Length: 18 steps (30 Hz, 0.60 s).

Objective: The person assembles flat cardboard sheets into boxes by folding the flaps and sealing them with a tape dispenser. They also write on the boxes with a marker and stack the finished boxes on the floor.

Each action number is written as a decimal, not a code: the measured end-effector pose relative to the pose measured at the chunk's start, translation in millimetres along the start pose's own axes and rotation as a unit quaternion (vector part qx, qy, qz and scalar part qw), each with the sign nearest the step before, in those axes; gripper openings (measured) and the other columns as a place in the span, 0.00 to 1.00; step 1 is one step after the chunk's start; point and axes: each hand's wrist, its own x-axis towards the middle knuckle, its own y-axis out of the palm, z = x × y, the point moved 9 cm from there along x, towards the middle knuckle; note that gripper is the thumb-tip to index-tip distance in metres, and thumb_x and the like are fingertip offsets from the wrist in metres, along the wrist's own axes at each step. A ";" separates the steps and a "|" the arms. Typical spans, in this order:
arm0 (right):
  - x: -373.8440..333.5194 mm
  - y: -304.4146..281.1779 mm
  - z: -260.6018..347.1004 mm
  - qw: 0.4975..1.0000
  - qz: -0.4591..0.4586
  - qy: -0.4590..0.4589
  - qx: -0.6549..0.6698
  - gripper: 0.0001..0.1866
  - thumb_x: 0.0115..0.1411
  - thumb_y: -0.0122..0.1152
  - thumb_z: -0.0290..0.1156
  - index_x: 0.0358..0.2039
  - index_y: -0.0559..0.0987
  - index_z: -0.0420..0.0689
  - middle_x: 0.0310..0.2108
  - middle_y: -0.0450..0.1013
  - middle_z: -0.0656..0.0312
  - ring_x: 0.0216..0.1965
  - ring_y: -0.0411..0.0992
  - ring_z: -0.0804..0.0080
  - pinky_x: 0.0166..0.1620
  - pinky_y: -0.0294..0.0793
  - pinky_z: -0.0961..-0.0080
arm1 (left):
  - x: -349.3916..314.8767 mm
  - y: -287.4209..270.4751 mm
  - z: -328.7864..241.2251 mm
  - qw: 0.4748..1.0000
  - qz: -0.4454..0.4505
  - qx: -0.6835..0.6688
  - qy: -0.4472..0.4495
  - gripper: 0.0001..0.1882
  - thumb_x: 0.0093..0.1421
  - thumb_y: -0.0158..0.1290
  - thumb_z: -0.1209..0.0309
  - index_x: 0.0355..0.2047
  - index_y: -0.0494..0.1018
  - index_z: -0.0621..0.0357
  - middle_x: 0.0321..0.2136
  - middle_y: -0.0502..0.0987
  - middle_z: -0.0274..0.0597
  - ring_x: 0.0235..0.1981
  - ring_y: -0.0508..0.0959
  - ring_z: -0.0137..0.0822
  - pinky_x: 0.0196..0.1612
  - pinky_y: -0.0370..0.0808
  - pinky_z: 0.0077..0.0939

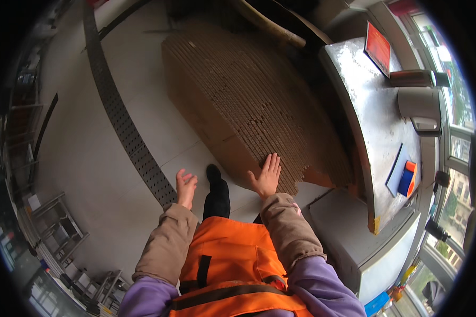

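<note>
A large stack of flattened brown cardboard (259, 100) leans in front of me, its many edges lined up side by side. My right hand (267, 177) lies spread at the stack's near end, over its edges, and seems to touch them. To the left, my left hand (185, 187) hangs in the air above the floor, its fingers apart and slightly curled with nothing between them. Below that hand one dark shoe (213, 174) shows on the floor. Brown sleeve covers and an orange apron (232, 248) are on me.
A metal-topped table (375, 132) borders the stack on the right, bearing a metal pitcher (420, 108), a red booklet (377, 48) and an orange-and-blue box (408, 178). A dark perforated strip (121, 119) runs along the floor at left. Metal racks (61, 227) stand farther left.
</note>
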 end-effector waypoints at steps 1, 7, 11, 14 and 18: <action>-5.0 0.9 3.1 1.000 -0.006 0.003 -0.005 0.53 0.52 0.66 0.50 0.67 0.51 0.31 0.70 0.42 0.40 0.72 0.39 0.44 0.69 0.44 0.49 | 10.4 3.8 -11.9 1.000 0.020 -0.015 -0.005 0.37 0.61 0.57 0.66 0.66 0.51 0.52 0.57 0.65 0.48 0.48 0.72 0.36 0.50 0.70 0.33; -53.5 -0.1 36.8 0.999 -0.025 0.027 0.024 0.56 0.44 0.71 0.49 0.66 0.54 0.34 0.68 0.47 0.42 0.70 0.44 0.45 0.67 0.48 0.49 | 39.5 70.5 -54.5 0.996 0.075 0.033 -0.036 0.51 0.58 0.61 0.54 0.69 0.39 0.52 0.63 0.56 0.53 0.62 0.62 0.45 0.59 0.64 0.46; -99.1 14.9 71.6 0.999 0.012 0.009 0.043 0.56 0.44 0.70 0.52 0.66 0.55 0.35 0.68 0.49 0.44 0.70 0.45 0.47 0.68 0.44 0.48 | 45.3 97.7 -56.9 0.995 0.061 0.068 -0.040 0.64 0.52 0.64 0.47 0.70 0.28 0.56 0.69 0.42 0.56 0.69 0.49 0.50 0.66 0.54 0.50; -125.9 28.1 90.8 0.997 0.045 -0.025 0.054 0.51 0.46 0.69 0.50 0.65 0.58 0.36 0.67 0.52 0.48 0.69 0.49 0.50 0.67 0.46 0.49 | 47.8 84.9 -51.9 0.990 0.013 0.140 -0.028 0.72 0.50 0.65 0.44 0.67 0.19 0.68 0.70 0.33 0.61 0.71 0.40 0.52 0.70 0.45 0.48; -134.5 30.7 90.9 0.994 0.030 -0.068 0.080 0.44 0.49 0.67 0.44 0.63 0.63 0.39 0.66 0.57 0.53 0.66 0.54 0.53 0.66 0.50 0.51 | 46.5 67.6 -45.9 0.983 0.022 0.180 -0.003 0.72 0.52 0.62 0.41 0.66 0.17 0.69 0.69 0.31 0.66 0.72 0.36 0.53 0.71 0.43 0.47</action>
